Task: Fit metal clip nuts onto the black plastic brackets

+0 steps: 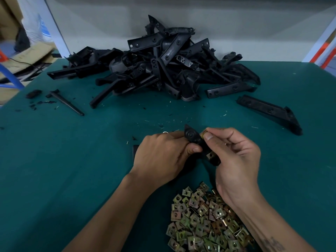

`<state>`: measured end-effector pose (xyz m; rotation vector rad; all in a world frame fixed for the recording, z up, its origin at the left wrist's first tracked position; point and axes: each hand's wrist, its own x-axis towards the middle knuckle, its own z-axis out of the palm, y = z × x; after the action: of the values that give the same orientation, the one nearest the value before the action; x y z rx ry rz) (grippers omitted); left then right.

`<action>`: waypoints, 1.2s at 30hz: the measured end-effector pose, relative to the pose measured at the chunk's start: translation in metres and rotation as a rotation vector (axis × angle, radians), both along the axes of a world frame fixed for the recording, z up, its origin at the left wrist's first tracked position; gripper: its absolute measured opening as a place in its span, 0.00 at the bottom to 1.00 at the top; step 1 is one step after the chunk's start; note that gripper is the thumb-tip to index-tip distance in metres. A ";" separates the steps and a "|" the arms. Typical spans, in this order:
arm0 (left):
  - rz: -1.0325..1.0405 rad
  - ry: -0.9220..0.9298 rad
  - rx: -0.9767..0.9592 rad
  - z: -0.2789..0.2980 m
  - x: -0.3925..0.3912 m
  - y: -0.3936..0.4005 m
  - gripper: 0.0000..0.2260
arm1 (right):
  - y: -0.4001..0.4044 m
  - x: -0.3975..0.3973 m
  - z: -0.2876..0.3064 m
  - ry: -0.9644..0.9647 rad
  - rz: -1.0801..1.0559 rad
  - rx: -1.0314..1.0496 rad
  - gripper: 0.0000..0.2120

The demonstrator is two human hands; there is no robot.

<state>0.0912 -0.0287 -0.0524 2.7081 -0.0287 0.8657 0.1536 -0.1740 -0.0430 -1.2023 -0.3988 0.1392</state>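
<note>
With the left hand (164, 155) gripping the bracket (195, 140) steady, the right hand (234, 155), pinching a clip nut (204, 134) just beyond its thumb, should probably slide it on squarely.

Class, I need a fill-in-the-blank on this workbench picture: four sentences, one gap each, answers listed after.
1. The left hand grips a black plastic ____.
2. The right hand pinches a metal clip ____ at the bracket.
3. The loose clip nuts are heaped beneath the ____ forearm.
4. The pile of brackets lies on a ____ table mat.

Answers: bracket; nut; right; green
</note>
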 end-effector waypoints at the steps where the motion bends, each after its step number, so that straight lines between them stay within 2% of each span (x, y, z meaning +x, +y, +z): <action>1: 0.004 0.003 0.006 0.000 0.000 0.000 0.29 | 0.000 0.000 0.001 0.024 -0.003 0.009 0.14; 4: 0.003 -0.024 0.006 -0.001 0.001 0.001 0.28 | 0.000 -0.001 0.004 0.055 -0.002 0.015 0.11; 6: 0.002 -0.039 0.001 -0.002 0.000 0.001 0.27 | 0.000 -0.002 0.006 0.133 0.042 0.035 0.05; 8: 0.002 -0.042 -0.001 -0.002 0.000 0.001 0.27 | -0.002 -0.001 0.007 0.193 0.078 0.039 0.05; 11: 0.012 -0.041 -0.002 -0.001 0.000 0.001 0.29 | -0.002 0.001 0.007 0.122 0.090 -0.028 0.04; 15: -0.009 -0.074 -0.038 -0.002 0.000 0.000 0.29 | -0.003 0.002 0.002 -0.063 0.073 -0.074 0.09; 18: -0.012 -0.075 -0.052 -0.001 0.000 0.000 0.30 | -0.001 0.002 0.001 -0.142 0.049 -0.077 0.09; 31: 0.001 -0.004 -0.086 0.001 -0.001 0.000 0.34 | 0.007 -0.003 -0.005 -0.158 0.029 0.008 0.11; 33: 0.009 -0.012 -0.086 0.002 -0.001 0.000 0.32 | 0.007 -0.003 -0.004 -0.185 0.032 0.018 0.11; 36: 0.006 -0.055 -0.106 0.002 0.001 0.000 0.22 | 0.008 -0.004 -0.001 -0.224 0.049 0.021 0.01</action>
<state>0.0918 -0.0283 -0.0500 2.5869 0.0131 0.9162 0.1494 -0.1665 -0.0444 -1.1916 -0.6242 0.0417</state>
